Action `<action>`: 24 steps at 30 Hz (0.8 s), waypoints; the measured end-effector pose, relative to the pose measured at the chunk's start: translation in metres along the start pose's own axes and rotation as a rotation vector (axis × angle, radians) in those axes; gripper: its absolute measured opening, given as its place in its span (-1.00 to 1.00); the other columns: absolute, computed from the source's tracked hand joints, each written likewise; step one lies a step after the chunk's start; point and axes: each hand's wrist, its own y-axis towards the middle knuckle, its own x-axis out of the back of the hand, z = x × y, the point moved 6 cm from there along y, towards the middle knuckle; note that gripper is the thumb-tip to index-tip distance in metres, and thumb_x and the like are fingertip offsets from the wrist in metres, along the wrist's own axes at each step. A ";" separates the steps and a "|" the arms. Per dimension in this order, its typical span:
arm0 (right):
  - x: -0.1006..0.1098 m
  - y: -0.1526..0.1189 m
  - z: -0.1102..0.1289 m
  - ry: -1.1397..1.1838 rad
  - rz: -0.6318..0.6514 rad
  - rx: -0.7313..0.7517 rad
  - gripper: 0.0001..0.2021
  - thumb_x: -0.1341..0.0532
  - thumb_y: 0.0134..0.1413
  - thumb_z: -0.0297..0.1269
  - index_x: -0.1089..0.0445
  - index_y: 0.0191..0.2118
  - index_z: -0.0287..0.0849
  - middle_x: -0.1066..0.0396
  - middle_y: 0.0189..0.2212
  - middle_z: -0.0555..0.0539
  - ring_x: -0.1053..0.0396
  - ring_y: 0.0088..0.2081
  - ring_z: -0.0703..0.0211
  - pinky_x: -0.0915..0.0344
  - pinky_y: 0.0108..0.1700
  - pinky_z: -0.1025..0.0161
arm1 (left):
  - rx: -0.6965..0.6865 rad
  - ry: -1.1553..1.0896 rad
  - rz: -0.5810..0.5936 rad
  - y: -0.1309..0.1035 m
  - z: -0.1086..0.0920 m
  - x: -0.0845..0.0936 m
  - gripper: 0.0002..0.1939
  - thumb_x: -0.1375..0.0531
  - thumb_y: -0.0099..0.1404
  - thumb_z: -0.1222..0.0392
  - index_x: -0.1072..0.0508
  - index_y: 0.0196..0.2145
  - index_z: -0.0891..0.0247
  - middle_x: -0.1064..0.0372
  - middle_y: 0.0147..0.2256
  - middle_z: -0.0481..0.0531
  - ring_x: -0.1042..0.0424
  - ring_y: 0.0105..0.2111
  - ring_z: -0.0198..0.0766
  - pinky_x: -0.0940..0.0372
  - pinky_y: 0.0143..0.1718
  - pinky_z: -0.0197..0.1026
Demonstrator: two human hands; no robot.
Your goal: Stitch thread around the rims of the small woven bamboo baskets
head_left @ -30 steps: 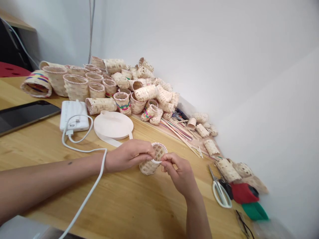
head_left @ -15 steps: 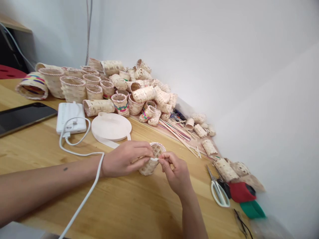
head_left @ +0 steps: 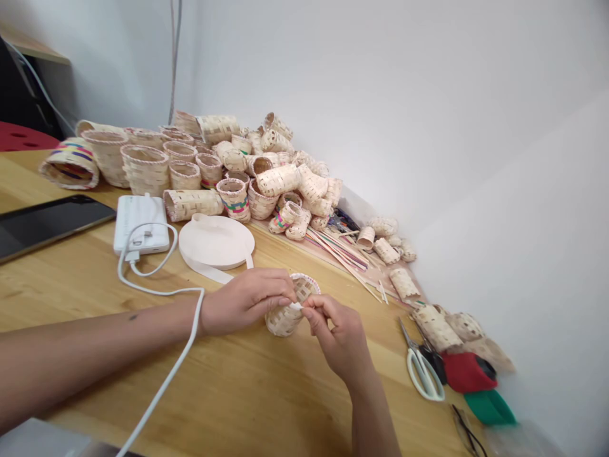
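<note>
A small woven basket [head_left: 283, 322] with a pink-and-white rim stands tilted on the wooden table between my hands. Along its near rim shows a short bit of white ribbon [head_left: 295, 306]. My left hand [head_left: 252, 298] is closed at the basket's left side, its thumb and fingers pinching the rim and ribbon. Opposite it, my right hand [head_left: 335, 330] pinches the ribbon at the rim between thumb and forefinger. A flat roll of white ribbon [head_left: 221, 240] lies behind my left hand, its loose strip running toward that hand and passing out of sight.
Many woven baskets [head_left: 233, 158] are heaped along the wall. A power bank [head_left: 140, 223] with a white cable lies left, the cable crossing my left forearm. Beside it is a phone [head_left: 52, 222]. Scissors [head_left: 425, 374], thin strips [head_left: 340, 254] and a green roll [head_left: 490, 406] lie right.
The view has shifted slightly, so most things sit further right. Both hands keep their pinch at the basket rim, and the ribbon showing between the fingers looks shorter and more bunched.
</note>
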 end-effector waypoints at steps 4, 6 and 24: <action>0.000 0.000 -0.003 0.001 -0.003 -0.025 -0.85 -0.09 0.24 -0.27 -0.34 -0.32 -0.16 -0.28 -0.61 0.09 -0.23 -0.58 0.32 -0.13 -0.43 0.39 | 0.001 0.089 -0.066 -0.003 0.000 -0.001 -0.80 0.02 0.43 0.28 -0.38 -0.13 0.27 -0.42 -0.23 0.06 -0.39 -0.21 -0.28 -0.23 -0.18 -0.30; 0.000 0.000 -0.004 0.004 -0.011 -0.042 -0.84 -0.09 0.24 -0.26 -0.34 -0.33 -0.16 -0.27 -0.61 0.10 -0.22 -0.58 0.32 -0.12 -0.44 0.38 | -0.042 0.115 -0.060 -0.003 -0.004 -0.003 -0.79 0.03 0.42 0.32 -0.39 -0.16 0.27 -0.41 -0.24 0.07 -0.39 -0.24 -0.29 -0.24 -0.22 -0.32; 0.016 -0.005 -0.035 0.467 -0.414 -0.242 -0.80 -0.24 0.07 -0.14 -0.36 -0.36 -0.18 -0.31 -0.69 0.10 -0.20 -0.70 0.36 -0.17 -0.67 0.43 | 0.316 -0.404 0.018 -0.002 0.016 -0.006 -0.74 -0.09 0.34 0.10 -0.45 -0.33 0.34 -0.37 -0.41 -0.02 -0.31 -0.40 -0.35 -0.20 -0.36 -0.36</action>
